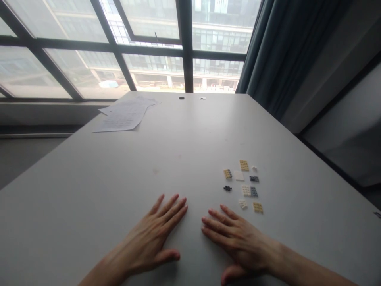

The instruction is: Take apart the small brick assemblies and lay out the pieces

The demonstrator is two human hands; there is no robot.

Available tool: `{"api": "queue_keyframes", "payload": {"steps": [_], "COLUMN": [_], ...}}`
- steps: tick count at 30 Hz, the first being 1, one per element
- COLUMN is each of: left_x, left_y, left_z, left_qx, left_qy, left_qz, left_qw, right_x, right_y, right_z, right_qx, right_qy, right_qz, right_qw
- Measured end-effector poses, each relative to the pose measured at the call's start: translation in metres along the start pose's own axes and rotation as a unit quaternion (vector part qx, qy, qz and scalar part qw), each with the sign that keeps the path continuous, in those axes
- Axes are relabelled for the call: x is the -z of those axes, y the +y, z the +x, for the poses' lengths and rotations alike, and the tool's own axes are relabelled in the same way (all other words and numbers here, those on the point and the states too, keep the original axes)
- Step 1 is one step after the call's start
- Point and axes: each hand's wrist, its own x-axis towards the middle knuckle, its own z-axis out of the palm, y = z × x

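My left hand [156, 232] lies flat on the white table [104, 178], palm down with fingers apart, holding nothing. Flat too, my right hand [235, 236] rests to its right, just below a loose group of small building bricks. In that group are a tan plate [244, 165] at the back, a tan and grey piece [228, 173], a white tile [239, 176], a dark grey piece [254, 178], a black piece [228, 188], a white and grey piece [250, 191], a small white piece [243, 204] and a tan plate [258, 207] nearest my right hand. Neither hand touches them.
Sheets of printed paper [122, 115] lie at the table's far left. Two small round fittings, one black [181, 97] and one white [202, 98], sit near the far edge. Beyond are windows [157, 71], with a dark curtain [268, 51] at the right.
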Motion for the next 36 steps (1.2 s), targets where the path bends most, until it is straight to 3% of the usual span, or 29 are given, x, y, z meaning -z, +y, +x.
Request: {"api": "queue_keyframes", "payload": {"steps": [5,11,14,17,20,22,25,30,36], "left_x": [0.000,-0.001,0.000,0.005,0.012,0.015,0.010,-0.009,-0.020], "left_y": [0.000,-0.001,-0.001,0.003,0.013,0.022,0.035,0.047,0.040], "left_z": [-0.001,-0.002,-0.001,0.009,0.034,0.057,0.097,0.154,0.189], "left_qx": [0.005,0.000,-0.002,-0.010,-0.028,-0.050,-0.069,-0.071,-0.053], "left_qy": [-0.016,-0.014,-0.014,0.000,0.032,0.054,0.063,0.061,0.089], "left_qz": [-0.027,-0.014,-0.007,-0.002,-0.004,-0.017,-0.038,-0.051,-0.055], "left_qw": [0.999,1.000,1.000,1.000,0.999,0.997,0.995,0.994,0.993], "right_x": [0.002,-0.004,-0.006,-0.004,0.004,0.010,0.011,0.002,0.012], "right_y": [0.000,0.002,0.001,0.003,0.014,0.026,0.045,0.077,0.112], "right_z": [0.001,0.001,-0.002,-0.011,-0.025,-0.037,-0.053,-0.064,-0.044], "right_qx": [-0.014,-0.008,0.000,-0.007,-0.070,-0.134,-0.197,-0.221,-0.260], "right_qy": [-0.015,0.004,0.040,0.113,0.205,0.235,0.223,0.165,0.160], "right_qz": [0.045,0.024,-0.008,-0.065,-0.128,-0.164,-0.224,-0.261,-0.237], "right_qw": [0.999,1.000,0.999,0.991,0.968,0.949,0.928,0.925,0.922]}}
